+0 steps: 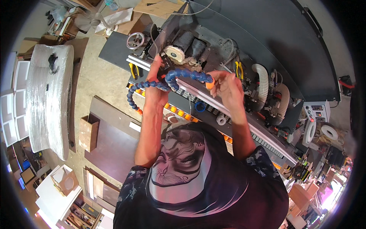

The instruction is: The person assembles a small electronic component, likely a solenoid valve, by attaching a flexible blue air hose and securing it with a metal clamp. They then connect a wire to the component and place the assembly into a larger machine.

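A blue segmented coolant hose (pixel 187 74) arches between my hands, above an edge-banding type machine. At its right end sits an orange nozzle (pixel 210 83), and the fingers of my right hand (pixel 231 88) are closed on it. My left hand (pixel 156 91) is wrapped round the hose's dark base end, thumb pointing up; its other fingers are partly hidden. A second blue hose branch (pixel 138 86) hangs left across my left wrist, ending in an orange tip (pixel 140 112). Just beyond my hands is a pale round buffing wheel (pixel 175 54).
Yellow-handled pliers (pixel 134 71) lie on the machine left of my left hand; another yellow pair (pixel 239 70) lies beyond my right. White ribbed ducts (pixel 261 84) stand at right. A white tape roll (pixel 221 120) rests on the rail. A raised dark cover (pixel 274 42) borders the far side.
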Demonstrator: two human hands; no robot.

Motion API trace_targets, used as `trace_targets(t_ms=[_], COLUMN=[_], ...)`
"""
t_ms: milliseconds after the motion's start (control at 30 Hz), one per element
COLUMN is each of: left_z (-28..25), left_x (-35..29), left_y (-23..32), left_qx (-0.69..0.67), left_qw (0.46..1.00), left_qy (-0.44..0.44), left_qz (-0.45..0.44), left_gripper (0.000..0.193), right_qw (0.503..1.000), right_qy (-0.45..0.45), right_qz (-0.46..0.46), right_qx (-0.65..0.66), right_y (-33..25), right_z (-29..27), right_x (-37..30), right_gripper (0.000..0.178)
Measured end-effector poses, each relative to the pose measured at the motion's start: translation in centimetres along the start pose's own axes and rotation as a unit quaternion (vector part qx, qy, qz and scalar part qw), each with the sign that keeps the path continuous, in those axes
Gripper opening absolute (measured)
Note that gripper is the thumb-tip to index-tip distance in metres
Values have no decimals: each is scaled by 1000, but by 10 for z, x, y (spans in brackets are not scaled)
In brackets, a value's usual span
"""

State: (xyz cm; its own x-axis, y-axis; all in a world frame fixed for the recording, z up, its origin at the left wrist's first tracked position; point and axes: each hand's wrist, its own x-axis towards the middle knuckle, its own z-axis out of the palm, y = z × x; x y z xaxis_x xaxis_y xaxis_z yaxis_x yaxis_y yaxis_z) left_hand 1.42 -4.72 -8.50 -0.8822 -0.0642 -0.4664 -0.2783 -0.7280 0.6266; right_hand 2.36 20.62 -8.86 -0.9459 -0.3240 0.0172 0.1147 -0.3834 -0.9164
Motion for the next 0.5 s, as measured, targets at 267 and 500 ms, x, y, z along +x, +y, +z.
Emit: trace_targets(t_ms=[267,500], left_z=[-10,-33], left_x=[-6,-17], left_y=[15,26], left_qx=[-151,-163], left_qw=[985,977], left_qy=[-31,-111], left_qz=[-79,-77], left_gripper=[43,46], right_qw=[974,971], right_qy=[-42,-34], right_qz=[-100,-90], right_qx=[-198,-219], right_y=[-59,-58], right_z=[95,149], right_x=[6,-4], right_gripper=[35,27])
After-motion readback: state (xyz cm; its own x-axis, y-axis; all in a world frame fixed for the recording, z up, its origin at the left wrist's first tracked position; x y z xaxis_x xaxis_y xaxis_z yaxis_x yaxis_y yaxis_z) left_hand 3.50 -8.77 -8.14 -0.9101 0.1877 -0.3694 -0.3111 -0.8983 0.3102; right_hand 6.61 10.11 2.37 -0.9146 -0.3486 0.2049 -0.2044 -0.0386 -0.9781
